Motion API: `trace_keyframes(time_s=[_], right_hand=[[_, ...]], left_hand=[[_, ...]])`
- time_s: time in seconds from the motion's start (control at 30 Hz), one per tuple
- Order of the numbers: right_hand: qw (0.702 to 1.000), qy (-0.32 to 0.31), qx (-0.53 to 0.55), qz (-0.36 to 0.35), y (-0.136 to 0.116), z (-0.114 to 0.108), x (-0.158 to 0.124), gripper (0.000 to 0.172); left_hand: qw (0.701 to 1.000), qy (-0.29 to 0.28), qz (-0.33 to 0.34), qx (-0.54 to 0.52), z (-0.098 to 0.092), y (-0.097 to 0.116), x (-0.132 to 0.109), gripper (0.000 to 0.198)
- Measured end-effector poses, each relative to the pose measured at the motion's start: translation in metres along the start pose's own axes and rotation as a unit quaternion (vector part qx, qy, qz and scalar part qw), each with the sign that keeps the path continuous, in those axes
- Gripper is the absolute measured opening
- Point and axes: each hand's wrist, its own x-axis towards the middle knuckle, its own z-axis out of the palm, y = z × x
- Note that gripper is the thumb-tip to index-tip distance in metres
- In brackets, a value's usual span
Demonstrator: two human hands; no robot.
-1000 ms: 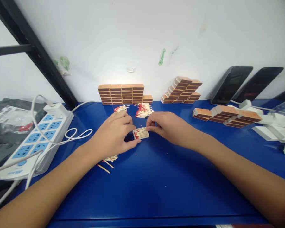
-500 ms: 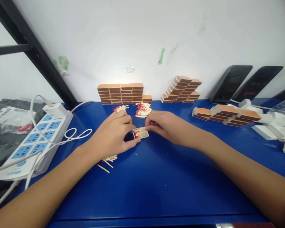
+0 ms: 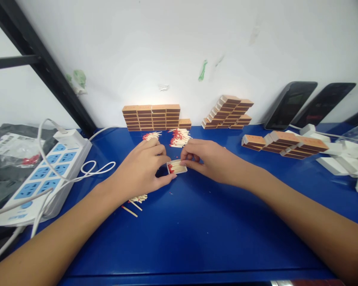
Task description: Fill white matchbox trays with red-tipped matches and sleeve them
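My left hand (image 3: 146, 167) grips the left end of a small white matchbox tray (image 3: 181, 172), thumb at its near side and fingers at its far side. Matches (image 3: 175, 167) lie in the tray with their red heads to the left. The fingers of my right hand (image 3: 205, 161) are pinched over the tray's right end, on the bare ends of the matches; how many they hold is hidden. Beyond the tray lies a pile of loose matches (image 3: 180, 137), with a smaller match pile (image 3: 152, 136) partly behind my left hand. More loose matches (image 3: 134, 204) lie below my left wrist.
Stacked matchboxes (image 3: 151, 118) stand by the wall, with another stepped stack (image 3: 228, 113) further right. A lower matchbox row (image 3: 283, 143) and white trays (image 3: 346, 159) sit at right. Two phones (image 3: 290, 105) lean back. A power strip (image 3: 44, 178) with cables occupies the left.
My right hand has shifted slightly left and down, its fingertips now over the tray's right end. The matches inside appear more level. My left hand stays put.
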Motion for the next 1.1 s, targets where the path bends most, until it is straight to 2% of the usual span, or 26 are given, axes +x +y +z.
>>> trace_keyframes(time_s=[0.4,0.53,0.63,0.73,0.87,1.1], right_hand=[[1.0,0.013,-0.006,0.018,-0.005,0.005,-0.002,0.009],[0.999,0.011,0.028,0.021,-0.003,0.005,0.0,0.007],[0.996,0.05,0.063,0.041,0.009,0.007,0.007,0.011],[0.993,0.107,0.021,0.053,0.025,0.013,0.015,0.009],[0.994,0.099,-0.022,0.046,0.038,0.025,0.023,0.009],[0.992,0.104,-0.051,0.053,0.034,0.03,0.027,0.008]], left_hand=[[1.0,0.0,0.003,0.003,0.0,0.0,0.001,0.032],[1.0,-0.003,0.0,0.004,0.0,0.0,0.001,0.031],[1.0,-0.004,-0.007,0.004,0.0,0.0,0.001,0.031],[1.0,-0.007,-0.011,0.001,0.0,0.001,0.0,0.03],[1.0,-0.011,-0.019,-0.003,-0.001,0.001,0.001,0.031],[1.0,-0.004,-0.014,-0.003,0.0,0.001,0.0,0.03]])
